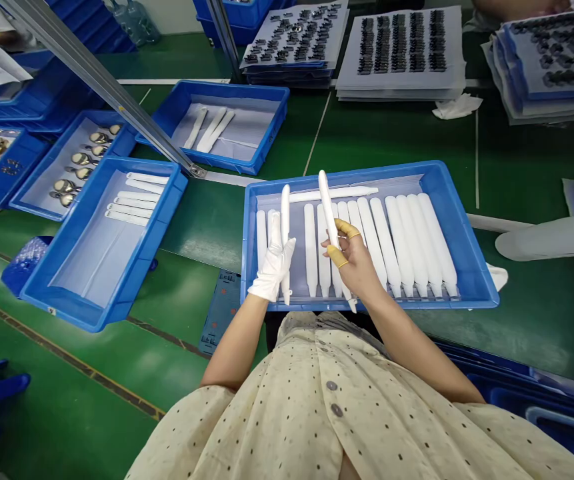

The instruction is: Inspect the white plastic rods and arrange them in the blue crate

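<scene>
My left hand [273, 267], in a white glove, is over the left part of a blue tray [467, 247]. Its fingers and thumb are closed around a long, slim white piece [285, 207], held upright. My right hand [354, 257] wears yellow finger covers on the thumb and index finger. Between them it pinches a second long white piece [325, 197], slightly tilted, with a narrow tip at its lower end. Beneath both hands, several similar white pieces [407, 240] lie side by side on the tray's paper lining. One more white piece [339, 193] lies crosswise along the tray's far side.
To the left, a blue tray [61, 293] holds several white pieces. Another blue tray [271, 127] with white pieces stands behind. A metal post [117, 93] slants across the left. Stacked sheets with dark parts [401, 80] line the back. A white rounded object [547, 237] is at right.
</scene>
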Motion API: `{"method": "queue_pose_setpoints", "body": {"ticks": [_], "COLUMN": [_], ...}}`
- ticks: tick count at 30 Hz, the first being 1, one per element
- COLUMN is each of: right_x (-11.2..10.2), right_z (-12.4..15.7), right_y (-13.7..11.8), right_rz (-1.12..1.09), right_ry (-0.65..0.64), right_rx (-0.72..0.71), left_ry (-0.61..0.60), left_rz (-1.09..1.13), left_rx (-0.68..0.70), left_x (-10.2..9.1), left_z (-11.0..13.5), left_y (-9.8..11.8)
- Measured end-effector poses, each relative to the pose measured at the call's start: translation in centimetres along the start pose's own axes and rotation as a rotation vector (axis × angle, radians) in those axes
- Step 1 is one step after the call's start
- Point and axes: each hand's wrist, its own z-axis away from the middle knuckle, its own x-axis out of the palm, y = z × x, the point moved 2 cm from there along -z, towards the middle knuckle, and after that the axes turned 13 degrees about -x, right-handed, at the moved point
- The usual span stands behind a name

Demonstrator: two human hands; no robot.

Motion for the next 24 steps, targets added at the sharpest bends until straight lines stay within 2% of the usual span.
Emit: {"method": "queue_pose_setpoints", "body": {"ticks": [2, 4, 7, 10, 14, 16, 18, 20, 22, 24], "right_x": [0.0, 0.1, 0.4, 0.7, 1.3, 1.9, 2.8, 3.9, 5.1, 6.2], "right_z": [-0.2, -0.3, -0.2, -0.1, -0.3, -0.6, -1.0, -1.5, -1.9, -2.2], "right_y": [1.2, 2.0, 2.7, 3.3, 4.0, 4.2, 4.4, 4.6, 5.0, 5.5], "right_rz": [-0.069, -0.087, -0.070, -0.075, -0.084, -0.066, -0.058, -0.056, -0.048, -0.021], "right_ry": [-0.046, -0.076, -0.104, -0.106, -0.070, -0.068, -0.107, -0.159, -0.201, -0.240], "right_rx": [0.124, 0.218, 0.327, 0.376, 0.445, 0.490, 0.508, 0.508, 0.502, 0.486], "left_ry": [0.101, 0.147, 0.164, 0.173, 0.187, 0.169, 0.098, 0.009, -0.026, -0.001], "left_rz": [-0.261, -0.498, -0.895, -1.157, -1.298, -1.344, -1.343, -1.317, -1.306, -1.305], "left_rx": [-0.003, -0.092, -0.238, -0.255, -0.158, -0.038, 0.125, 0.212, 0.196, 0.156], "left_x": [-0.1, 0.4, 1.5, 2.2, 2.1, 1.7, 1.3, 0.8, 0.0, -0.8], "left_z": [-1.3, -2.0, -2.1, -1.8, -2.2, -2.9, -3.7, -4.5, -5.0, -5.1], "left_y": [-1.7, -2.5, -2.1, -1.0, -0.5, -0.6, -0.7, -1.1, -1.6, -2.1]}}
